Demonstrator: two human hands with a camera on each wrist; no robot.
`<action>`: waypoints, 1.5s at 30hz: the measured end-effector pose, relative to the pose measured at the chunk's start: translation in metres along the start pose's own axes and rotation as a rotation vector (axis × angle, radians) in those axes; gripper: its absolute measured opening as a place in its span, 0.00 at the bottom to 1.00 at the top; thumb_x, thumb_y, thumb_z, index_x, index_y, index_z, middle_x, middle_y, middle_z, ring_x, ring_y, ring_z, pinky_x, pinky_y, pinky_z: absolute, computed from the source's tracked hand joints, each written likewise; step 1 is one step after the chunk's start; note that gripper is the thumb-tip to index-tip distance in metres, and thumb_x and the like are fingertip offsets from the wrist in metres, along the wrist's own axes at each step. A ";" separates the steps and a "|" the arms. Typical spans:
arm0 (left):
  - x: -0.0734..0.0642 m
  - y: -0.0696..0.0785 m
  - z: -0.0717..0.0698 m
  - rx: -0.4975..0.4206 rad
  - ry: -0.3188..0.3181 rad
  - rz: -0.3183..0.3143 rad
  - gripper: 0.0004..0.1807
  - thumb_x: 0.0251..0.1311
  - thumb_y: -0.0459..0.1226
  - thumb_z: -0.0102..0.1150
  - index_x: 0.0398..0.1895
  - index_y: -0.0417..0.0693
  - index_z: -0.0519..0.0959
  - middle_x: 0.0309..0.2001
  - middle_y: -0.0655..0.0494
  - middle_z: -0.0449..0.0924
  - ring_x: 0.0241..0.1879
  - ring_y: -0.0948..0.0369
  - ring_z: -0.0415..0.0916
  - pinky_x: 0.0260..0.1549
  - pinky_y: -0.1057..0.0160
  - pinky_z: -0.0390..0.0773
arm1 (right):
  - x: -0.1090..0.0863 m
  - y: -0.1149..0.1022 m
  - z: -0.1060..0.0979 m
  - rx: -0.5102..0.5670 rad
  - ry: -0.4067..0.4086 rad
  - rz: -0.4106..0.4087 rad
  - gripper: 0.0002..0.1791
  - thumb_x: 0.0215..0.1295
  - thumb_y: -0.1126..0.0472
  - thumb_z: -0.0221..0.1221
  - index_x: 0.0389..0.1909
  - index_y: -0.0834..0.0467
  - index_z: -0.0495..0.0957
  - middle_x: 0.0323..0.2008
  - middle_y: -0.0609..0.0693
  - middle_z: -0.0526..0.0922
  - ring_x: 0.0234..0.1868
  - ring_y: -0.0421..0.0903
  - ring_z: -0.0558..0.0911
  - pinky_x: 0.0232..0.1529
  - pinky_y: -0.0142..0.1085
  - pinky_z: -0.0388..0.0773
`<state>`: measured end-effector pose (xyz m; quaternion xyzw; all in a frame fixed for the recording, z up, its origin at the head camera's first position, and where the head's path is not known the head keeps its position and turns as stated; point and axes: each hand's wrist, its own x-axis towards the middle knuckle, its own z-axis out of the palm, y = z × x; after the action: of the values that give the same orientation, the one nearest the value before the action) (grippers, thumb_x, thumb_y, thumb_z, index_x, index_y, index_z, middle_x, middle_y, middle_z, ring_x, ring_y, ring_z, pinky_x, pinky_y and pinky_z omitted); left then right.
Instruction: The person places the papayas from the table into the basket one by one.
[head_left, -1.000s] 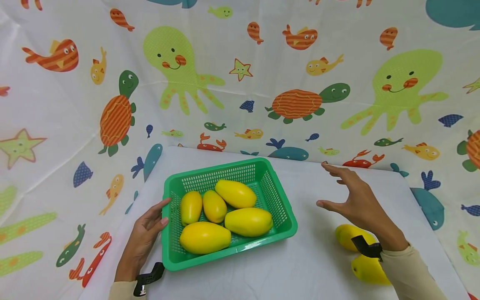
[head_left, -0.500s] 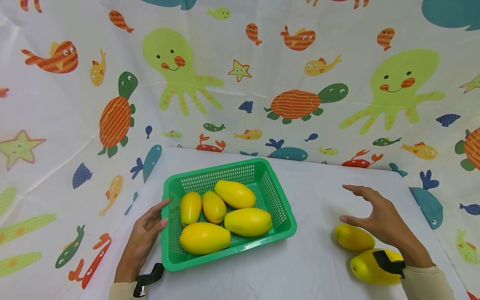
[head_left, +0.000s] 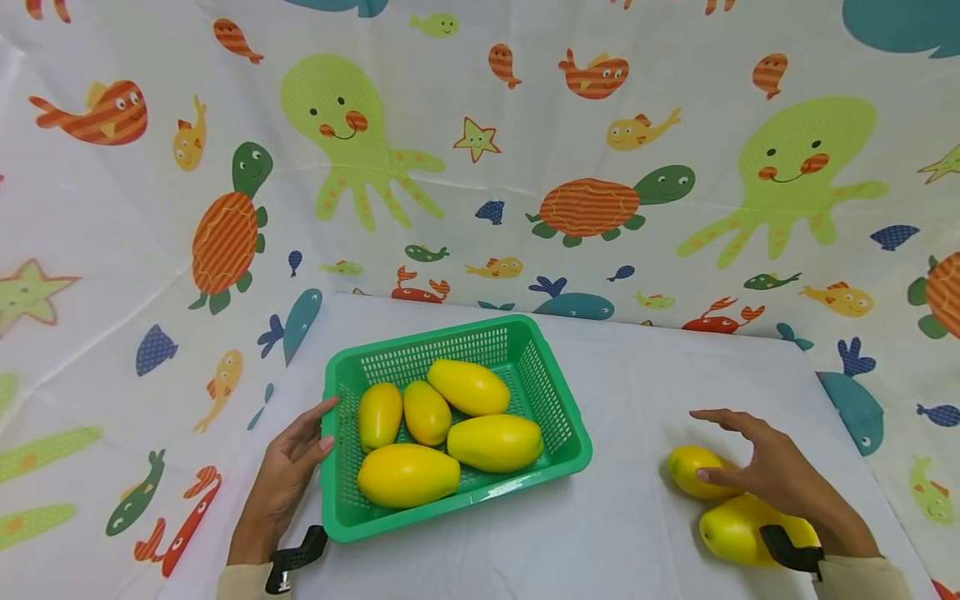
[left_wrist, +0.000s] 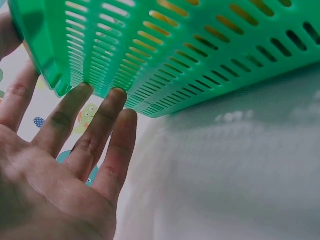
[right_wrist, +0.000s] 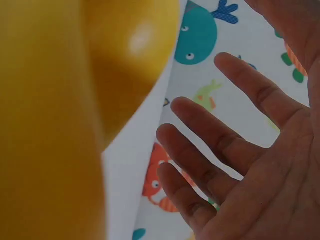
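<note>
The far yellow fruit [head_left: 687, 472] lies at right, just beside the near yellow fruit [head_left: 737, 532], and either might roll if the spread, empty right hand [head_left: 783, 473] brushes it. At left, the basket [head_left: 487, 497] could slide if bumped: the left hand [head_left: 285, 467], fingers straight, merely touches it.

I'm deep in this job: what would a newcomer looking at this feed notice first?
Probably the bright green basket near the middle of the head view, with five yellow fruits inside. Next, two more yellow fruits on the white table at right, by the right hand. Behind everything hangs a sea-animal-printed cloth.
</note>
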<state>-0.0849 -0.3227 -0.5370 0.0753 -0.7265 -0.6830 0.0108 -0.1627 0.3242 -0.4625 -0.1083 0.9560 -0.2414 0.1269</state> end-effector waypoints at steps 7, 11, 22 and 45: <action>-0.001 0.000 0.001 -0.006 0.008 -0.013 0.31 0.79 0.39 0.58 0.82 0.55 0.66 0.86 0.53 0.55 0.67 0.83 0.68 0.62 0.81 0.75 | -0.002 0.005 0.006 0.000 -0.051 0.023 0.48 0.52 0.42 0.80 0.75 0.47 0.72 0.71 0.66 0.75 0.66 0.72 0.73 0.55 0.77 0.74; -0.001 -0.002 0.000 -0.010 0.009 0.000 0.31 0.79 0.38 0.57 0.82 0.54 0.66 0.86 0.54 0.56 0.67 0.83 0.68 0.62 0.80 0.75 | 0.000 0.007 0.007 0.011 -0.115 0.040 0.47 0.52 0.43 0.80 0.73 0.49 0.74 0.70 0.64 0.78 0.64 0.68 0.76 0.55 0.73 0.78; -0.002 -0.003 -0.001 -0.009 0.009 -0.017 0.32 0.79 0.38 0.58 0.82 0.55 0.65 0.86 0.53 0.54 0.67 0.84 0.67 0.62 0.82 0.73 | 0.005 0.007 0.012 0.066 -0.193 0.034 0.41 0.55 0.52 0.80 0.70 0.52 0.77 0.62 0.58 0.84 0.55 0.52 0.80 0.55 0.60 0.85; -0.001 0.001 -0.001 0.018 -0.005 -0.021 0.32 0.79 0.40 0.57 0.83 0.57 0.64 0.87 0.51 0.51 0.75 0.75 0.64 0.63 0.82 0.73 | 0.013 -0.032 -0.004 0.036 -0.010 -0.161 0.39 0.55 0.54 0.80 0.69 0.50 0.77 0.62 0.52 0.85 0.54 0.50 0.82 0.46 0.23 0.82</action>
<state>-0.0834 -0.3231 -0.5362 0.0812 -0.7317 -0.6768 0.0012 -0.1719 0.2950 -0.4455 -0.1836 0.9391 -0.2675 0.1136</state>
